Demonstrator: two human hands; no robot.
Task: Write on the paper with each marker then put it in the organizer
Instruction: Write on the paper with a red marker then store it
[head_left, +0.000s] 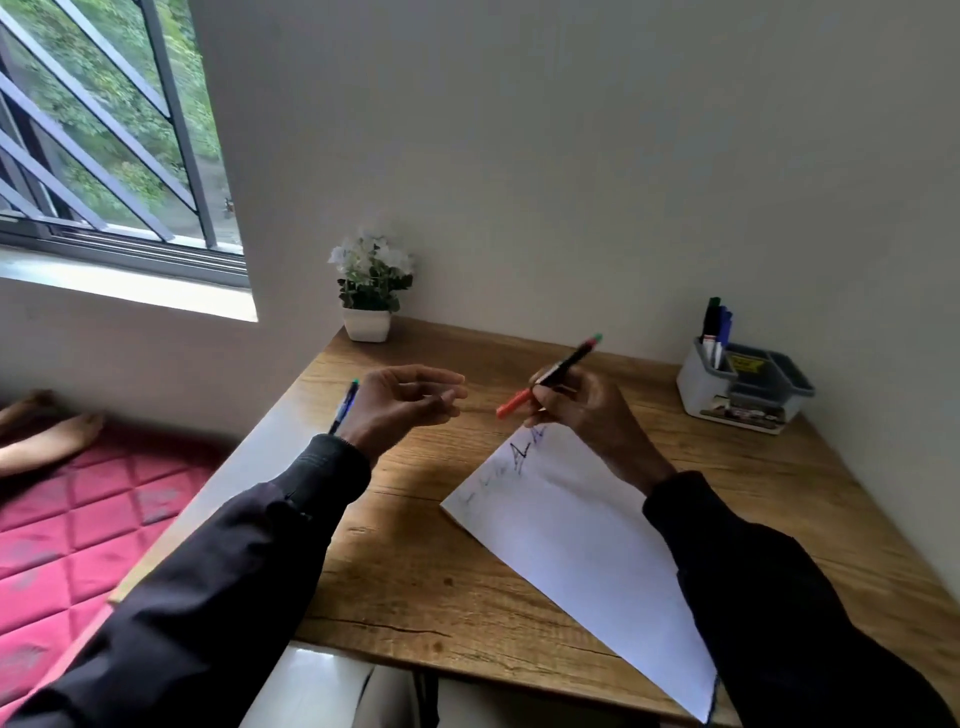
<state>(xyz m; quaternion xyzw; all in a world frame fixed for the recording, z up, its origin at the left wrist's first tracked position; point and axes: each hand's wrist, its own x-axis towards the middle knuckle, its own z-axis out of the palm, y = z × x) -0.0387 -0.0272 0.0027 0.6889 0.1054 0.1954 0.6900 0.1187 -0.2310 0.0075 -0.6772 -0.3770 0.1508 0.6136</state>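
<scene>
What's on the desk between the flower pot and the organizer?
Head view: only bare wooden desk; the marker in the right hand crosses above it.

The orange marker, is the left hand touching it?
Apart. The head view shows bare table between the left hand and the orange marker, which the right hand holds.

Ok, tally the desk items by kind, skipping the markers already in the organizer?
Loose markers: 2, blue marker and black marker
Paper: 1
Organizer: 1
Potted plant: 1
Total: 5
</scene>
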